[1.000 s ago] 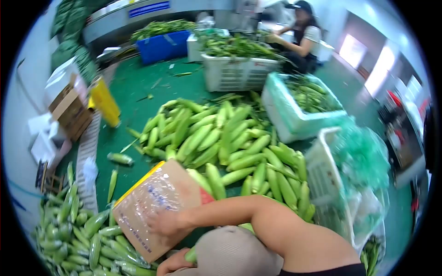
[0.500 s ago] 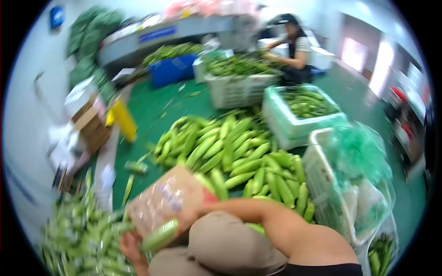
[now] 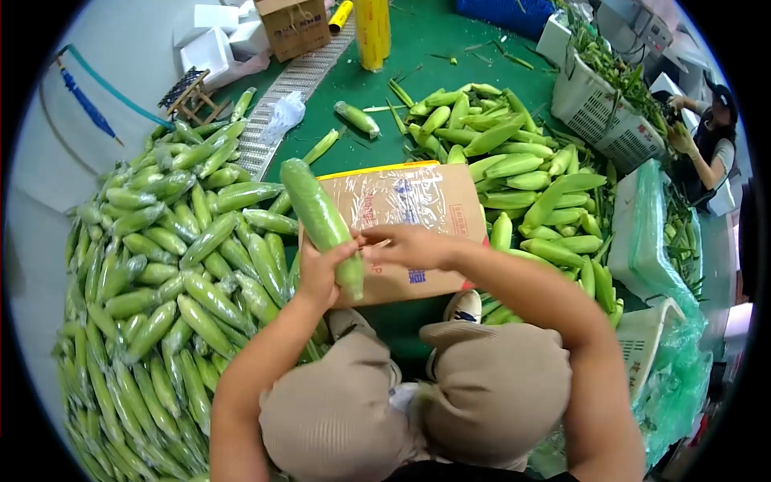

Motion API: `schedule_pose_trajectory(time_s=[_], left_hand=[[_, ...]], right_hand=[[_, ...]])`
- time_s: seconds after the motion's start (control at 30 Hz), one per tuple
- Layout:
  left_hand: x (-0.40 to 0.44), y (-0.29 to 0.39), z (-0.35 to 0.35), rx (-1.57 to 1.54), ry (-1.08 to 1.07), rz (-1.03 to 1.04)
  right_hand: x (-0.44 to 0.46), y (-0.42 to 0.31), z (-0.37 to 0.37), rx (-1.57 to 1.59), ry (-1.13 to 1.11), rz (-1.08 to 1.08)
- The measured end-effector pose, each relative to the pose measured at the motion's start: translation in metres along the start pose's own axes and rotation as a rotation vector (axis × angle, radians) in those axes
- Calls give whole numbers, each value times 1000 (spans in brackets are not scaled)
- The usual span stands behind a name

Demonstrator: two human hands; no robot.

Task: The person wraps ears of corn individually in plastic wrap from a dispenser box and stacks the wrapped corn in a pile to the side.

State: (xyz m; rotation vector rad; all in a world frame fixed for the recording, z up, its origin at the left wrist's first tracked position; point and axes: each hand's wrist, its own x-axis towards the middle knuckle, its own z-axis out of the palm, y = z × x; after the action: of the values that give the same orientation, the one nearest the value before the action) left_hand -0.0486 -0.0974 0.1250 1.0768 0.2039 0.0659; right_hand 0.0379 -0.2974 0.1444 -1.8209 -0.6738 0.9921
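Observation:
An ear of corn in its green husk (image 3: 309, 201), apparently wrapped in clear film, is tilted above the cardboard box. My left hand (image 3: 323, 271) is closed around its lower part. From the right, my right hand (image 3: 405, 246) reaches in with bent fingers close to the left thumb and the side of the ear. Its fingertips are drawn together, and whatever is between them is too small to make out. Beneath both hands lies the cardboard box (image 3: 442, 197), with clear film spread over its top, in front of my knees.
Film-wrapped corn (image 3: 213, 297) is heaped on the left. Corn without visible wrap (image 3: 546, 201) is piled on the right. Beyond stand a yellow roll (image 3: 372, 36), a white crate (image 3: 602, 112) and a foam box (image 3: 638, 233). A co-worker (image 3: 711, 145) sits at the far right.
The view has tilted down and turned left. The ear has risen from low beside the box to above it, and both hands have come together at it.

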Motion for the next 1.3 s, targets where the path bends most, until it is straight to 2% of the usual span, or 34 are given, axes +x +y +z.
schedule_pose_trajectory(time_s=[0.03, 0.07, 0.13, 0.17, 0.27, 0.33, 0.4, 0.47, 0.57, 0.7, 0.77, 0.9, 1.07, 1.1, 1.13, 1.17, 1.23, 1.27, 1.3], left_hand=[[9, -1, -9, -10, -26, -50], [24, -1, -15, -80, -57, -51], [50, -10, -28, -240, -92, -54], [64, -21, -35, -241, -70, -79], [78, -65, -62, -531, -5, -180], [76, -82, -78, -623, -11, -283], [69, -80, -77, -718, -1, -310], [70, -78, -77, -669, -28, -380], [77, -74, -79, -730, -93, -402], [70, -77, -80, -824, -80, -442], [72, -78, -82, -789, -110, -419], [74, -71, -78, -745, -114, -430], [67, -91, -96, -1129, -297, -449], [68, -81, -96, -1059, -275, -481], [67, -70, -95, -989, -255, -514], [70, -53, -87, -793, -157, -566], [78, -53, -58, -889, -270, -147], [80, -35, -49, -933, -236, -123], [78, -24, -42, -858, -242, -39]], right_hand=[[9, 14, -21, -116, 109, -42], [8, -8, -51, 43, 62, 64], [38, -6, -111, 1, 154, 134], [62, 10, -139, -15, 214, 93], [137, 31, -205, -256, 392, 200], [210, 83, -239, -263, 502, 189], [275, 113, -250, -444, 592, 245], [340, 143, -252, -504, 584, 305], [428, 190, -245, -812, 546, 340], [471, 193, -219, -753, 685, 429], [481, 204, -226, -691, 679, 360], [481, 197, -241, -545, 621, 383], [396, 118, -240, -333, 535, 319], [362, 99, -232, -413, 526, 301], [325, 84, -217, -378, 549, 190], [279, 62, -197, -230, 478, 50], [200, 21, -151, -132, 344, -244], [166, -5, -124, 37, 257, -210], [138, -7, -95, -131, 249, -247]])
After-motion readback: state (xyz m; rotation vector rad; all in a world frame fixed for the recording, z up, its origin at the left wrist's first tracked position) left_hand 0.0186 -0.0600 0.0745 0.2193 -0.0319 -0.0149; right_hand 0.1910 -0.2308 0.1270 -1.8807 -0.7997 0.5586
